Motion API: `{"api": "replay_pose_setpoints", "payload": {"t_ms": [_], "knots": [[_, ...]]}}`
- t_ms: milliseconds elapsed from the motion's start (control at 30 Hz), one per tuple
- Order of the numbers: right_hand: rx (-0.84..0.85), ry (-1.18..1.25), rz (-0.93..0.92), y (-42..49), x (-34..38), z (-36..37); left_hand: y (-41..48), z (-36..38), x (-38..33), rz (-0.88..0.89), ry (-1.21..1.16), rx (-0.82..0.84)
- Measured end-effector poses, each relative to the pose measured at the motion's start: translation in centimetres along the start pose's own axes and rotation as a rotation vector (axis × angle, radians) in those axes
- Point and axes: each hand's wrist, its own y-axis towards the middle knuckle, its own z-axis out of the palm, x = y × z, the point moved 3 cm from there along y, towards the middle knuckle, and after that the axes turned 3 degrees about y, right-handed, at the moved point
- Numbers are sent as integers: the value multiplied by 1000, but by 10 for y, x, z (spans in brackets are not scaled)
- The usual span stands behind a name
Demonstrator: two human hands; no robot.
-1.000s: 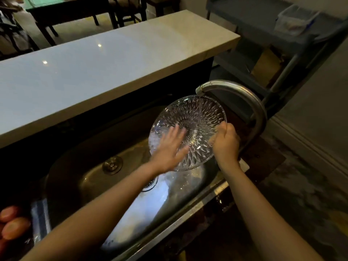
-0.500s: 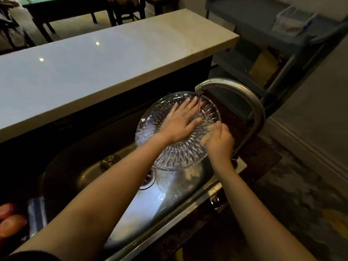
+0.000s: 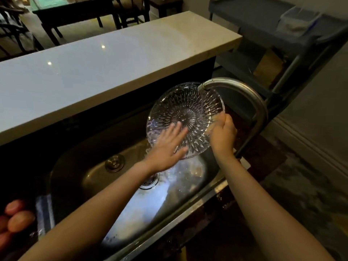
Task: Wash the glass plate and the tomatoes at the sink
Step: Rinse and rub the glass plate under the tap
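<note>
A long pale stone counter (image 3: pixel 113 59) is seen beyond the left hand (image 3: pixel 167 147), a grey plastic utility cart (image 3: pixel 254 14) beyond the right hand (image 3: pixel 223 132), and a dark wooden table (image 3: pixel 75 13) farther back.

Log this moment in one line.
step: rinsing glass plate under faucet | left hand: flat on plate | right hand: grips rim | tomatoes: beside sink

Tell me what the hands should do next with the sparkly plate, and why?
Probably rub the left hand up across the glass plate toward the faucet stream. That open hand lies flat on the lower part only, while the right hand grips the rim, tilting the plate under running water.
</note>
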Motion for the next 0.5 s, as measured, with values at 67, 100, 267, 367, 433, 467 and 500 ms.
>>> {"api": "replay_pose_setpoints", "payload": {"t_ms": [67,100,267,367,433,467,500], "knots": [[15,8,14,-2,-1,4,11,-1,-28,116,-35,-10],[28,11,22,-4,-1,6,20,-5,-37,134,-38,-26],[95,44,15,-13,0,11,75,-35,-42,59,62,-156],[68,54,-4,-14,1,8,91,-46,-27,74,83,-161],[34,53,-19,-13,1,2,94,-48,-10,48,108,-165],[12,56,-26,-12,3,-2,93,-49,2,-2,105,-172],[-12,59,-34,-10,4,-7,89,-48,14,-55,97,-173]]}}
